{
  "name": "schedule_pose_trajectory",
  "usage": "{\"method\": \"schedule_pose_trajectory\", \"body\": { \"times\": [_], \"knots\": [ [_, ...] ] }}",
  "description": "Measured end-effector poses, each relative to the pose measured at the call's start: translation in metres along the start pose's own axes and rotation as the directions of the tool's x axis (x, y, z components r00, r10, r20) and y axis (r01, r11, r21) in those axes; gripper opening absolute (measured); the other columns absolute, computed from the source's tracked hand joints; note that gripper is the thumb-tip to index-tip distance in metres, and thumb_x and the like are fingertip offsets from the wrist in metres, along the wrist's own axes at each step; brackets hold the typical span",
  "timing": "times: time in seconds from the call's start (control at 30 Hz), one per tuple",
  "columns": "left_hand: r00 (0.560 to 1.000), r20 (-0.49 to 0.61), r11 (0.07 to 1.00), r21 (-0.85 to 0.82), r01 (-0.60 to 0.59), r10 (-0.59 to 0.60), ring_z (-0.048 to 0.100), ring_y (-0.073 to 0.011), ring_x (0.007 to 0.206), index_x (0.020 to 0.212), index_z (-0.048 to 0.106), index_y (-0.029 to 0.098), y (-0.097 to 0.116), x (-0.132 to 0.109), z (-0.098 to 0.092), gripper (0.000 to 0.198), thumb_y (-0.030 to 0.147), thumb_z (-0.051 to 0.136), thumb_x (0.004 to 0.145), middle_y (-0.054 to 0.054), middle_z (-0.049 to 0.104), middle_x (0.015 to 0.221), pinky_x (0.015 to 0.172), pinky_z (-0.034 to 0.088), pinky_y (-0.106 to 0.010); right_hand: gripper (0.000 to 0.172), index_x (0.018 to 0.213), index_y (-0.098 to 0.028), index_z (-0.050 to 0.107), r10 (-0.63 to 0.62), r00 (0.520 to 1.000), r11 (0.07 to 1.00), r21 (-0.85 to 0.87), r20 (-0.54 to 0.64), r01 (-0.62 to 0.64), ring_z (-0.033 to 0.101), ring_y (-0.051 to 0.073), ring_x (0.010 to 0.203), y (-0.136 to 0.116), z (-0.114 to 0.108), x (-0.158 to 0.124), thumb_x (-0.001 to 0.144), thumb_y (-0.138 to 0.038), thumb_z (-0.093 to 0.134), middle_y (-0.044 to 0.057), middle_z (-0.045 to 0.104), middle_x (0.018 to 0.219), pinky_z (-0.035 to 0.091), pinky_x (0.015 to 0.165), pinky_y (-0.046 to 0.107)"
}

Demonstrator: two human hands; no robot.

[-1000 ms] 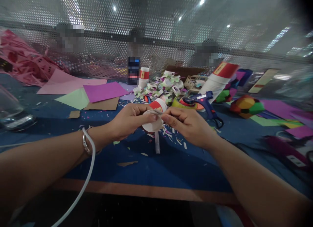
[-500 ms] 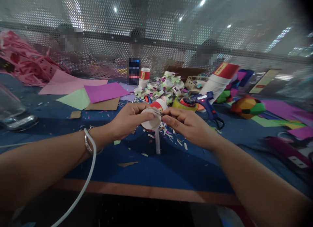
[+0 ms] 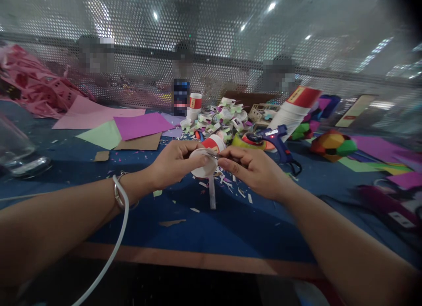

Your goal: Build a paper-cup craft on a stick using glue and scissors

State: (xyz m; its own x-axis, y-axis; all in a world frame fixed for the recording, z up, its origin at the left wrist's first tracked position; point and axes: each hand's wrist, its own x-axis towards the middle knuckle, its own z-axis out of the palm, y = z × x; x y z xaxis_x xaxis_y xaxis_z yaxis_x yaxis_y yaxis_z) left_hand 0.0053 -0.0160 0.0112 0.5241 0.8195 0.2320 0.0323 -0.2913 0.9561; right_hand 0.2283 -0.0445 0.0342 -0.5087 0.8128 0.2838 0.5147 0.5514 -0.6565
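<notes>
A round white paper piece (image 3: 201,167), which looks like a paper cup's base, is pinched in my left hand (image 3: 174,162), thumb across its face. My right hand (image 3: 249,167) is closed on a thin metal tool (image 3: 214,155) whose tip meets the paper's right edge; fingers hide most of it, so its kind is unclear. Just behind the paper shows a red and white paper cup (image 3: 214,142); I cannot tell whether the two are joined. Below my hands a translucent stick (image 3: 212,196), like a glue stick, lies on the blue table among paper scraps.
Behind my hands is a heap of cut paper pieces (image 3: 227,117). A blue glue gun (image 3: 278,139) and stacked paper cups (image 3: 293,108) are on the right. Coloured sheets (image 3: 141,123) and a clear glass (image 3: 20,152) lie to the left. Other people sit beyond the mesh screen (image 3: 138,77).
The white paper has tilted slightly in my left hand, and the metal tool's tip has shifted a little at its edge. Otherwise both hands stay nearly in place.
</notes>
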Motion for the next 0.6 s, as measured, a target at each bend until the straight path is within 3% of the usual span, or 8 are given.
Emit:
{"method": "schedule_pose_trajectory", "body": {
  "times": [0.23, 0.6],
  "knots": [
    [0.995, 0.076, 0.996, -0.065, 0.068, -0.063, 0.054, -0.0078, 0.054, 0.076, 0.067, 0.014, 0.0044, -0.0022, -0.0022, 0.018, 0.030, 0.069, 0.084, 0.000, 0.064, 0.065, 0.049, 0.038, -0.019, 0.035, 0.092, -0.019, 0.068, -0.022, 1.000, 1.000, -0.011, 0.002, 0.022, 0.055, 0.014, 0.072, -0.0031, 0.0004, -0.0026, 0.101, -0.051, 0.055, 0.002, 0.064, 0.082, 0.043, 0.066, 0.026],
    [0.995, 0.077, 0.988, -0.130, 0.079, -0.069, 0.058, -0.0080, 0.054, 0.078, 0.069, 0.015, 0.0085, -0.0037, 0.0020, 0.014, 0.028, 0.071, 0.083, 0.000, 0.067, 0.066, 0.052, 0.046, -0.019, 0.034, 0.090, -0.020, 0.069, -0.041, 0.999, 0.998, -0.051, -0.013, 0.040, 0.056, 0.014, 0.069, -0.0042, -0.0054, -0.0024, 0.099, -0.051, 0.060, 0.002, 0.064, 0.077, 0.042, 0.062, 0.027]
  ]
}}
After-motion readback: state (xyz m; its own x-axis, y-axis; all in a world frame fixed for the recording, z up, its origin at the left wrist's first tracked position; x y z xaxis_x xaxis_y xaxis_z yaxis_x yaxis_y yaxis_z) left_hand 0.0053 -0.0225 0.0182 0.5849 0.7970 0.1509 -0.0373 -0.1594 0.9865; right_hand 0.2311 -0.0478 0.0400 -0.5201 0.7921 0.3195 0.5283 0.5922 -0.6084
